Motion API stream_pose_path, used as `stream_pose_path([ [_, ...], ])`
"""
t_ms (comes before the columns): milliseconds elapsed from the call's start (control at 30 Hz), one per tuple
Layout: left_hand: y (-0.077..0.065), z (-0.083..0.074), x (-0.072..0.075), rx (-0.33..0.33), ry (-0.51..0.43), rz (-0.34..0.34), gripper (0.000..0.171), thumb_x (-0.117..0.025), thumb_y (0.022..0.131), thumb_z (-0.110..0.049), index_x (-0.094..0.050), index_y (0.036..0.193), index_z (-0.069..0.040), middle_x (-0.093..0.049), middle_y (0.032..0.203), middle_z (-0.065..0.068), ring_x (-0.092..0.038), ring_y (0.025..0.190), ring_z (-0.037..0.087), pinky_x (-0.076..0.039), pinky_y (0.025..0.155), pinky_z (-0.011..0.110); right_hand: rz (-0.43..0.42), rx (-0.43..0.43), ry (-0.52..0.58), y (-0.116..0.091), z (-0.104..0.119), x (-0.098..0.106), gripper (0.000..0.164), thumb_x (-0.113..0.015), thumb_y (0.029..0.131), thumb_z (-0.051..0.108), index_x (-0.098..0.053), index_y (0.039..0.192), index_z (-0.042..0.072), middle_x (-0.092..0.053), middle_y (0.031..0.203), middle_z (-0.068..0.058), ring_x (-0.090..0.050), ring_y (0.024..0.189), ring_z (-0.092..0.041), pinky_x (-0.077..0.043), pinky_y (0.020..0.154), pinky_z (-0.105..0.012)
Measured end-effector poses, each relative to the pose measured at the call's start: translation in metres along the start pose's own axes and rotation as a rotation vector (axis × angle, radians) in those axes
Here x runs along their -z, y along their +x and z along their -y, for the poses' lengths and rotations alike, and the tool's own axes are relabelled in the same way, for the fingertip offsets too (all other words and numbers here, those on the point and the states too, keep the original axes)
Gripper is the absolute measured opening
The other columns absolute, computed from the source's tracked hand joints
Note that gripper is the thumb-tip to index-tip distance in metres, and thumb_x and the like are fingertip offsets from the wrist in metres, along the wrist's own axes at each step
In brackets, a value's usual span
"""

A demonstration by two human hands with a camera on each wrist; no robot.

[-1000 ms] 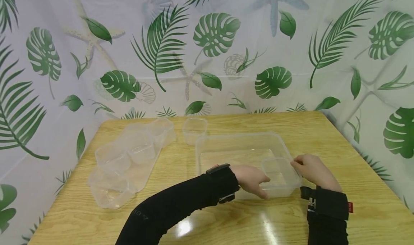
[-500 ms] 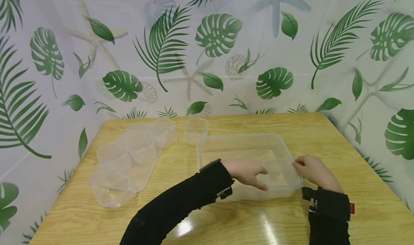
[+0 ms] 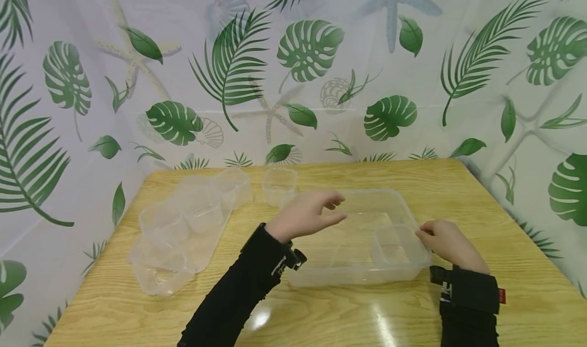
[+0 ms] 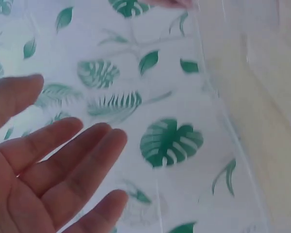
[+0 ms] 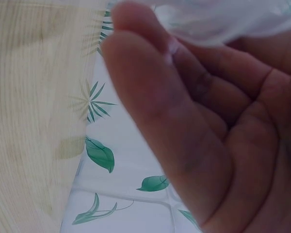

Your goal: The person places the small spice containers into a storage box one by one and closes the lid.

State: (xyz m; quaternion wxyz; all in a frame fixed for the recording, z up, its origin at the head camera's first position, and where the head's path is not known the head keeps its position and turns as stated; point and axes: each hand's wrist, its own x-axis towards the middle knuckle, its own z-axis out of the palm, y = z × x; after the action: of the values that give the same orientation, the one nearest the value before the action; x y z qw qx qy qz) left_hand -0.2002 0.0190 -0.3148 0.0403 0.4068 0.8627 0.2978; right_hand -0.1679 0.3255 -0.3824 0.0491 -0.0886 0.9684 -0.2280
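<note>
A large clear plastic box [image 3: 348,275] stands open-topped on the table. One small clear container [image 3: 393,245] sits inside it, in the near right corner. At the box's right rim my right hand [image 3: 451,245] pinches the edge between thumb and fingers; in the right wrist view the thumb [image 5: 155,107] and curled fingers meet beside a translucent rim. My left hand [image 3: 304,214] hovers over the box's left part, thumb apart from relaxed fingers, holding nothing. The left wrist view shows its spread fingers [image 4: 87,165] too. Behind the box's far left corner is another small clear container [image 3: 278,184].
On the left, several small clear containers [image 3: 162,224] stand on or beside a flat translucent sheet [image 3: 204,247]. They lie close together. The wooden table [image 3: 330,316] ends at the back against a leaf-patterned cloth [image 3: 339,133].
My left hand has lifted away from near the small container inside the box and moved left and back over the box. The right hand stays at the box's right rim.
</note>
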Motion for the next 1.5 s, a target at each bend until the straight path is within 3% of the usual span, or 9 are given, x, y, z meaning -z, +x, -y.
stream_pose_path([
  [300,-0.041,0.037,0.009,-0.012,0.044,-0.357,0.026,-0.053,0.090,-0.022,-0.060,0.109,-0.006,-0.061,0.103,0.006,-0.057,0.093,0.014,-0.043,0.081,0.026,-0.002,-0.011,0.004,0.003,0.002,-0.003,0.023,-0.046,0.090,0.010,-0.062,0.087,-0.007,-0.054,0.067,-0.002,-0.043,0.057,-0.015,-0.035,0.051,-0.029],
  [433,-0.054,0.048,0.006,0.006,0.069,-0.424,0.022,-0.054,0.089,-0.019,-0.061,0.105,-0.006,-0.061,0.100,0.006,-0.057,0.091,0.015,-0.043,0.080,0.026,0.002,-0.020,0.010,0.004,0.003,-0.005,0.023,-0.046,0.091,0.010,-0.062,0.086,-0.005,-0.051,0.065,-0.001,-0.042,0.056,-0.015,-0.034,0.050,-0.029],
  [467,-0.052,0.071,-0.005,0.002,0.105,-0.446,0.023,-0.053,0.090,-0.022,-0.061,0.108,-0.009,-0.060,0.102,0.004,-0.056,0.092,0.013,-0.043,0.080,0.026,0.002,-0.021,0.011,0.004,0.003,-0.005,0.023,-0.045,0.091,0.011,-0.062,0.086,-0.005,-0.051,0.065,-0.001,-0.042,0.056,-0.015,-0.034,0.050,-0.029],
  [533,-0.053,0.096,-0.018,0.009,0.086,-0.463,0.025,-0.050,0.091,-0.024,-0.060,0.109,-0.009,-0.060,0.104,0.005,-0.056,0.093,0.015,-0.042,0.082,0.029,0.000,-0.017,0.013,0.004,0.004,-0.006,0.023,-0.045,0.091,0.011,-0.062,0.084,-0.004,-0.050,0.063,-0.001,-0.041,0.055,-0.014,-0.033,0.050,-0.029],
  [667,-0.060,0.110,-0.026,0.022,0.051,-0.514,0.024,-0.050,0.091,-0.025,-0.062,0.106,-0.009,-0.061,0.100,0.004,-0.057,0.090,0.016,-0.044,0.079,0.032,-0.005,-0.004,0.019,0.005,0.004,-0.007,0.023,-0.046,0.091,0.010,-0.062,0.083,-0.004,-0.048,0.062,0.000,-0.041,0.055,-0.014,-0.033,0.050,-0.029],
  [700,-0.065,0.092,-0.018,0.038,0.016,-0.510,0.022,-0.052,0.090,-0.022,-0.063,0.102,-0.007,-0.062,0.096,0.006,-0.058,0.088,0.018,-0.045,0.078,0.033,-0.005,-0.002,0.019,0.005,0.004,-0.006,0.023,-0.046,0.091,0.010,-0.061,0.082,-0.003,-0.048,0.061,0.000,-0.040,0.054,-0.014,-0.033,0.050,-0.029],
  [800,-0.071,0.075,-0.011,0.074,0.044,-0.498,0.018,-0.055,0.089,-0.018,-0.064,0.099,-0.006,-0.063,0.092,0.005,-0.059,0.084,0.015,-0.046,0.075,0.028,0.001,-0.009,0.023,0.004,0.003,-0.006,0.023,-0.046,0.091,0.010,-0.062,0.082,-0.003,-0.049,0.063,-0.001,-0.041,0.055,-0.014,-0.034,0.050,-0.029],
  [1167,-0.073,0.085,-0.022,0.118,0.083,-0.479,0.018,-0.056,0.088,-0.017,-0.064,0.098,-0.005,-0.063,0.091,0.006,-0.059,0.083,0.017,-0.045,0.074,0.029,0.008,-0.018,0.009,0.003,0.001,-0.005,0.026,-0.045,0.092,0.011,-0.062,0.089,-0.008,-0.055,0.068,-0.002,-0.043,0.057,-0.014,-0.036,0.050,-0.029],
  [1500,-0.070,0.087,-0.021,0.141,0.170,-0.482,0.019,-0.056,0.088,-0.019,-0.064,0.099,-0.005,-0.063,0.092,0.006,-0.059,0.082,0.017,-0.046,0.071,0.029,-0.022,-0.004,0.027,0.001,-0.002,-0.002,0.031,-0.042,0.093,0.017,-0.061,0.077,-0.001,-0.045,0.058,0.000,-0.038,0.051,-0.014,-0.031,0.047,-0.028],
])
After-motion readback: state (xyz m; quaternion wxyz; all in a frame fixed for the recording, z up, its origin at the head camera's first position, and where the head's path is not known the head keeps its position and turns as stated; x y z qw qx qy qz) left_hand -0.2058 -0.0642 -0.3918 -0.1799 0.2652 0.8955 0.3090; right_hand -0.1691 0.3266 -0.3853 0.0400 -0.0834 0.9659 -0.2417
